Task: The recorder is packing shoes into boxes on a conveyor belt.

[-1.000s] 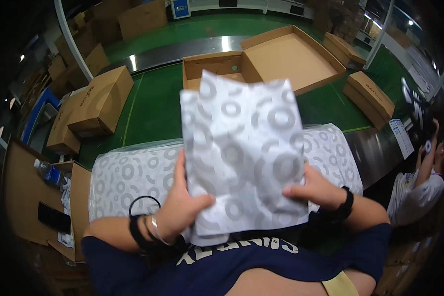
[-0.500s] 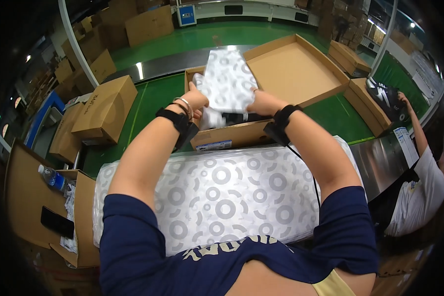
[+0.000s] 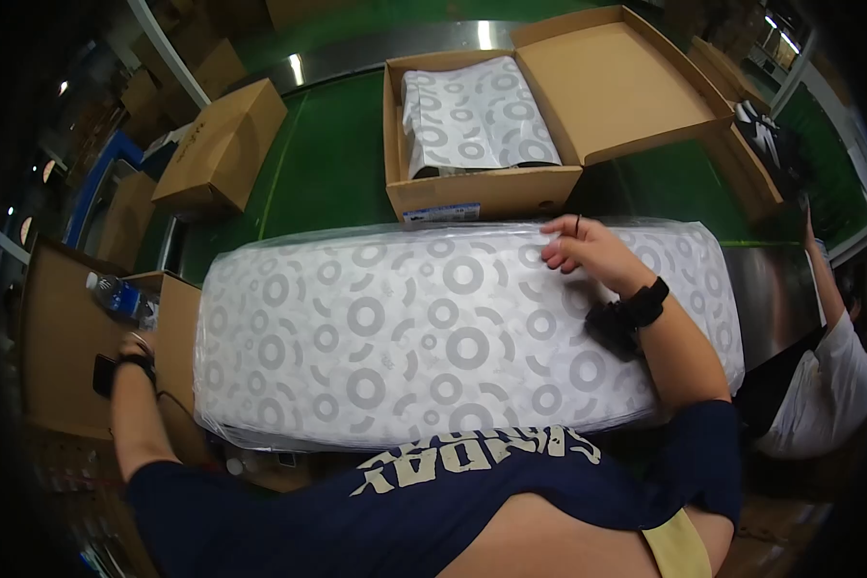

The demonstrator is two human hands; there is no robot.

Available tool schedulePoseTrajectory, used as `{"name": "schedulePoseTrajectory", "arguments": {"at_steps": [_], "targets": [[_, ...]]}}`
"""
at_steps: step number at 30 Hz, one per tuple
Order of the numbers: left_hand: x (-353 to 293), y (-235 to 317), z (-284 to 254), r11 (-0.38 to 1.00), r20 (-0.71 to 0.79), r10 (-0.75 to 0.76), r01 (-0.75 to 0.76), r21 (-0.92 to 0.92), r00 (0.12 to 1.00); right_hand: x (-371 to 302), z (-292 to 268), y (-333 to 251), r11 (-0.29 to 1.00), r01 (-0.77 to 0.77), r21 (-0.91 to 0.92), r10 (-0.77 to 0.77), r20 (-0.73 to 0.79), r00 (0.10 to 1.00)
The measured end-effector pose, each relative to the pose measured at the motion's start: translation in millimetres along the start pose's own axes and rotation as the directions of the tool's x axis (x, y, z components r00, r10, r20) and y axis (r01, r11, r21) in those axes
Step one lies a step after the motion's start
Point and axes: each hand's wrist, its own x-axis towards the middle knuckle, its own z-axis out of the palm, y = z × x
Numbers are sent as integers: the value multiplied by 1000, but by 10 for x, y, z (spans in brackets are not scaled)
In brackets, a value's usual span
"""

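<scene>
Overhead lights, bright in the middle; white glare strips on the metal conveyor edge (image 3: 395, 58) at top. Paper stack (image 3: 453, 337) evenly lit, sharp, slight sheen on its plastic wrap. Edges and corners fall to black vignette; left side dim. Strong fisheye bend toward the rim. No motion blur.

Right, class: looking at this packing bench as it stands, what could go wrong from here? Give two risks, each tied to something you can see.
1. The patterned sheet in the open box lies bunched and rumpled, so it might crease further or catch when the lid folds over.
2. The right hand touches only the far edge of the wrapped paper stack, while the left hand is off to the side; a one-handed pull could drag several sheets.
</scene>
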Motion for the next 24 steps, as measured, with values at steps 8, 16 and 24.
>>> {"name": "schedulePoseTrajectory", "arguments": {"at_steps": [8, 16, 24], "targets": [[-303, -448, 267, 997, 431, -73, 62, 39, 899, -23, 27, 56, 943, 43, 330, -29, -46, 999], [-191, -71, 63, 989, -23, -144, 143, -20, 989, -16, -87, 194, 921, 70, 383, -40, -86, 995], [853, 2164, -1573, 417, -193, 178, -251, -873, 965, 96, -33, 20, 984, -18, -177, 3, -87, 996]]}}
